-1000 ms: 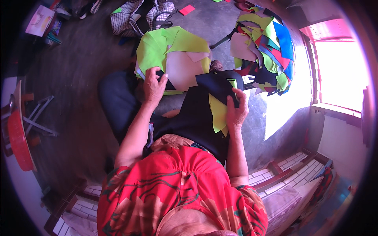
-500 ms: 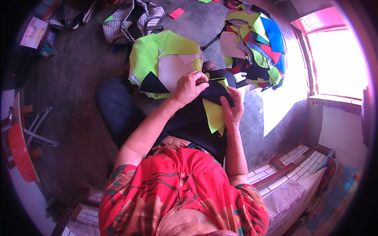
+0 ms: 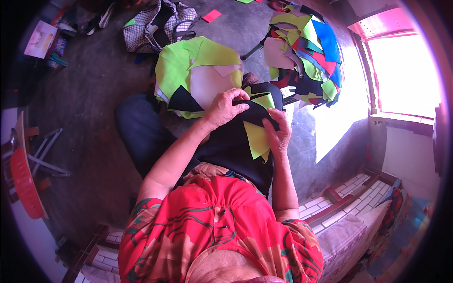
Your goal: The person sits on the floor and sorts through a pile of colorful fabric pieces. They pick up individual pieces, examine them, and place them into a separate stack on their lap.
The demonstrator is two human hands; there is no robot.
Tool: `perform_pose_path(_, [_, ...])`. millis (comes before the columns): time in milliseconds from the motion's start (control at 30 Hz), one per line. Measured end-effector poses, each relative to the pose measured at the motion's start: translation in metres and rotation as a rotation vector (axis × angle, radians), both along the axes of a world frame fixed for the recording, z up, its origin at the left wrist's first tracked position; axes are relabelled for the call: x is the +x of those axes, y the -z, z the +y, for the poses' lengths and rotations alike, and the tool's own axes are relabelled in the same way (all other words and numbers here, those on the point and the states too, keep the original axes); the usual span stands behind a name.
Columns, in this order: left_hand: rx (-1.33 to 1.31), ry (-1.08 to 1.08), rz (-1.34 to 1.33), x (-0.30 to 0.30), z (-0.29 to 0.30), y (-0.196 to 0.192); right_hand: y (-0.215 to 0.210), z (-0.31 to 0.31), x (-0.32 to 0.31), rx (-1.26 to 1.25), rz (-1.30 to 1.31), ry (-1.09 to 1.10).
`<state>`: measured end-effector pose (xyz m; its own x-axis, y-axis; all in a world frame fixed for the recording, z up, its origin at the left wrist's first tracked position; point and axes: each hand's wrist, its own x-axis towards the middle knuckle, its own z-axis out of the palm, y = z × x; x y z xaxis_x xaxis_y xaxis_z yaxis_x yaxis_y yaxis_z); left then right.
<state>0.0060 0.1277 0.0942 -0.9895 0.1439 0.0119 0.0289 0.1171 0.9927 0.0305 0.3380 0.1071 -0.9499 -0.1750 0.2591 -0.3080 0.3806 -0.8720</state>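
Just to the lower right of the lime pile (image 3: 177,66), black cloth (image 3: 255,112) is lying over the lap, its outline melting into the dark trousers (image 3: 144,127). The left hand (image 3: 225,108) is curling at its upper edge, beside the pile; whether thumb and finger are pinching, I can't tell. Farther right of the pile, the right hand (image 3: 279,130) is pinching the cloth's right end. Yellow-green cloth (image 3: 255,139) is hanging underneath, partly covered. Beyond the pile, a checked bag (image 3: 140,34) is running off the top edge.
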Motion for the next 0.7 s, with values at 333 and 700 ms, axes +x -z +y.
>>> perform_pose_path(333, [-0.154,-0.028,0.353,0.024,-0.020,-0.033,-0.006,0.002,-0.003,-0.169,-0.140,-0.025])
perform_pose_path(700, [-0.203,0.233,0.393,0.052,-0.030,-0.046,-0.012,0.012,-0.005,-0.141,-0.227,-0.104])
